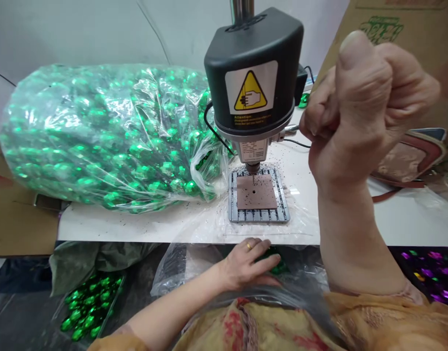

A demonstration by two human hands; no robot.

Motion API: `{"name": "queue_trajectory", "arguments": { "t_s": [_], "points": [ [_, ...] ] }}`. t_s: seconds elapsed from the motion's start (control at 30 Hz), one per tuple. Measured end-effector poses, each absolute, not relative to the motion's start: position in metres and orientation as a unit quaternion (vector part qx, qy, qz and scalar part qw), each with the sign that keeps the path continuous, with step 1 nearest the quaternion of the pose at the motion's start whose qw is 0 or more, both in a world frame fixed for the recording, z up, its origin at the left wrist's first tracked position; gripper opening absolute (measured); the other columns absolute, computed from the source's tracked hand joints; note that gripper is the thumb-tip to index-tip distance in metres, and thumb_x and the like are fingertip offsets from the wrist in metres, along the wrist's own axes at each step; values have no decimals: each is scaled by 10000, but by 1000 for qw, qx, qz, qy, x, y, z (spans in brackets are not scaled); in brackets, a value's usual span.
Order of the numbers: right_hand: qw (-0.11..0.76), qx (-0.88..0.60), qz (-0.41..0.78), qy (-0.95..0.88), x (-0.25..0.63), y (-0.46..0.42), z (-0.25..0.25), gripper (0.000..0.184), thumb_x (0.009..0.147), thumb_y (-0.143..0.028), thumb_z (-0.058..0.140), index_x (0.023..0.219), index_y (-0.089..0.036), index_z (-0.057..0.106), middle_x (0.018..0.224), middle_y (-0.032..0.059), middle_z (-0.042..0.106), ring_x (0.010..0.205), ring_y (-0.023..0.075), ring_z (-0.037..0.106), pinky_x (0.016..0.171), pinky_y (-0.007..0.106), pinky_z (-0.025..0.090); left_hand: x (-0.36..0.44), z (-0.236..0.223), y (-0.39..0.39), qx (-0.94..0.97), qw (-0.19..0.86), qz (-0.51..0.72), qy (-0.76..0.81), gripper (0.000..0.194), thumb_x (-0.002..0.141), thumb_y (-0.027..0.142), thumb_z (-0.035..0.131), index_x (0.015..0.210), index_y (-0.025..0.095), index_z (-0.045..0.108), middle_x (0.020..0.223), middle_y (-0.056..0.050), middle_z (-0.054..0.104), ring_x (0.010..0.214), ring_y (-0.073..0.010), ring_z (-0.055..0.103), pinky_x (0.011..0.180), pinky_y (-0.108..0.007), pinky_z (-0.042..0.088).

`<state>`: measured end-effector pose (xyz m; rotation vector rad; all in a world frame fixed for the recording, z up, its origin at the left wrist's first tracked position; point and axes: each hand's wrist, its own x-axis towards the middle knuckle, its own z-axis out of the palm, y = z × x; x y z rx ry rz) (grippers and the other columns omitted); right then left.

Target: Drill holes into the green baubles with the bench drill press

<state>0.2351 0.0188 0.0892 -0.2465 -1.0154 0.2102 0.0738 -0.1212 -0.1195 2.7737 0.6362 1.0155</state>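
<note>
Left hand (251,265): lay over shiny green balls (281,267) below the white surface (136,225); grip unclear.
Right hand (366,97): clenched on the black drill (255,63)'s silver lever (291,130).
Brown square board (258,202): bore one hole.
Finished, remaining: I couldn't tell.

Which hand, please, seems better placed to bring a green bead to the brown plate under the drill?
Probably the left hand: it lies close to green beads, just in front of the brown plate. The right hand is raised, closed around the drill's lever.
</note>
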Motion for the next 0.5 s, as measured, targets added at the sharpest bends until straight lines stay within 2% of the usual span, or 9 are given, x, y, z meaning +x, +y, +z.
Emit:
{"name": "queue_trajectory", "arguments": {
  "t_s": [0.1, 0.2, 0.33, 0.5],
  "points": [
    [859, -130, 101, -484, 236, 20, 88, 527, 823, -397, 703, 492, -218, 335, 398, -76, 293, 336, 52, 314, 386, 282, 170, 53, -102, -81, 869, 94, 381, 301, 264, 957, 233, 545, 1213, 252, 611, 1142, -128, 687, 1112, -261, 652, 958, -438, 550],
    [854, -129, 110, -491, 239, 20, 87, 489, 835, -321, 696, 497, -210, 361, 408, -71, 308, 349, 56, 326, 401, 281, 177, 30, -76, -23, 807, 65, 356, 468, 289, 924, 110, 442, 1118, 213, 631, 1170, -155, 641, 1219, -308, 577, 1078, -519, 460],
    [855, -104, 114, -495, 241, 20, 84, 428, 844, -222, 670, 509, -198, 405, 411, -66, 319, 358, 65, 336, 403, 284, 165, 17, -49, 43, 728, -16, 234, 644, 320, 847, 5, 385, 1006, 135, 631, 1109, -218, 615, 1191, -384, 557, 1003, -588, 454],
    [842, -134, 107, -511, 243, 19, 83, 429, 893, -258, 610, 526, -188, 399, 432, -78, 300, 383, 40, 362, 421, 244, 221, 20, -25, 84, 662, -58, 37, 746, 276, 806, 35, 521, 1044, 84, 653, 1220, -281, 606, 1204, -438, 550, 950, -549, 463]
  ]
}}
